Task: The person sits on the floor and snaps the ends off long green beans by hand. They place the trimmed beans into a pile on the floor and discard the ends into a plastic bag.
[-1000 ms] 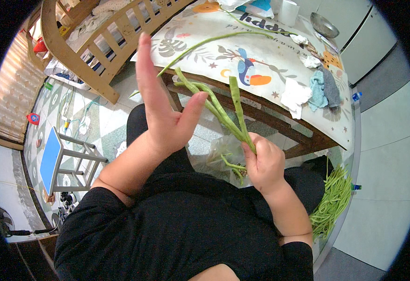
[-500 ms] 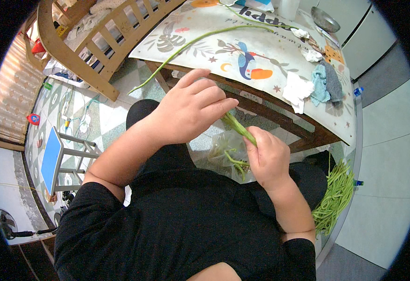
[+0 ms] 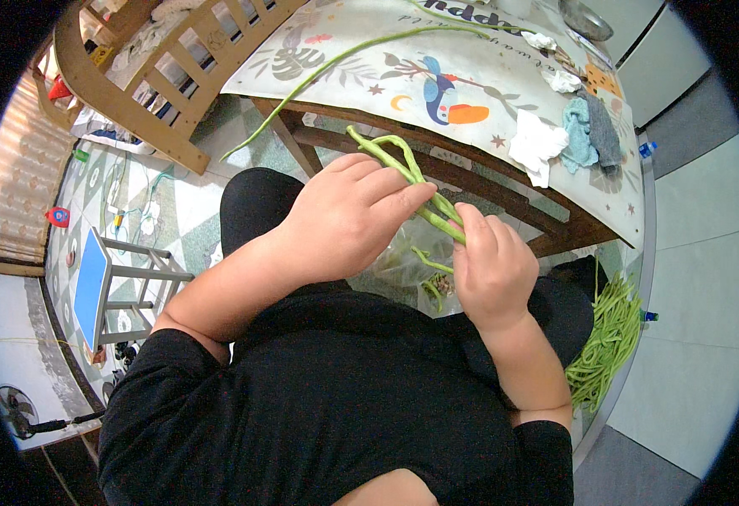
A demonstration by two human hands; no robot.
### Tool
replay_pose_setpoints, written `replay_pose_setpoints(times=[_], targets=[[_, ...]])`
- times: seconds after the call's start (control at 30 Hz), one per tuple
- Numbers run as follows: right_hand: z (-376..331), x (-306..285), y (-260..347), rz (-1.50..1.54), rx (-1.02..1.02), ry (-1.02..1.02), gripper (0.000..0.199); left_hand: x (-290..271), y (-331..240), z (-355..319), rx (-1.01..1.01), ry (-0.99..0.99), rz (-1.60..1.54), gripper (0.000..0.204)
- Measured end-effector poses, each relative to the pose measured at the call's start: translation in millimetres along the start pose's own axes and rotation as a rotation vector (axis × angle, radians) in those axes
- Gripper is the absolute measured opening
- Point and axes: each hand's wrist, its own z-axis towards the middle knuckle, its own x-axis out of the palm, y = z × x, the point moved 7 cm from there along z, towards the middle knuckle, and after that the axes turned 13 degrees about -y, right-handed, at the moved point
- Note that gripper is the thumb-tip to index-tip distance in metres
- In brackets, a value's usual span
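Note:
Several green long beans (image 3: 375,148) are gathered in a small bunch between my two hands, over my lap. My left hand (image 3: 357,215) is closed on the bunch, with its thumb and fingertips along the beans. Past its knuckles the far ends stick out, one of them bent into a loop. My right hand (image 3: 494,268) pinches the near end of the same bunch. Below, partly hidden by the hands, a clear plastic bag (image 3: 395,268) holds bean pieces. One more long bean (image 3: 314,86) lies across the table, its end hanging off the edge.
A patterned cloth covers the table (image 3: 344,46) ahead, with white tissues (image 3: 540,145), a teal cloth (image 3: 580,139) and a metal bowl (image 3: 586,18) at right. A heap of long beans (image 3: 610,346) lies right of my knee. Left are a blue stool (image 3: 91,287) and wooden crib (image 3: 125,110).
The far ends of the bunch now show beyond my left hand, which hid them earlier. My left hand has come lower and grips farther along the beans; the right has moved slightly right.

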Motion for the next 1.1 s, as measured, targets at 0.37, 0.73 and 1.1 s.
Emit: replay_pose_setpoints(times=[0.37,0.73,1.1], targets=[[-4.4,7.5,6.8,-0.023,-0.023,0.061,0.028,16.1,5.1,-2.4,-0.174,-0.021,0.1,0.028],[-3.8,9.9,-9.2,0.068,0.176,0.145,0.021,5.7,40.6,-10.3,-0.296,-0.423,-0.096,0.022],[-13.8,10.0,-33.2,0.545,0.524,-0.013,0.015,47.5,51.5,-43.3,-1.211,-0.364,-1.489,0.033]])
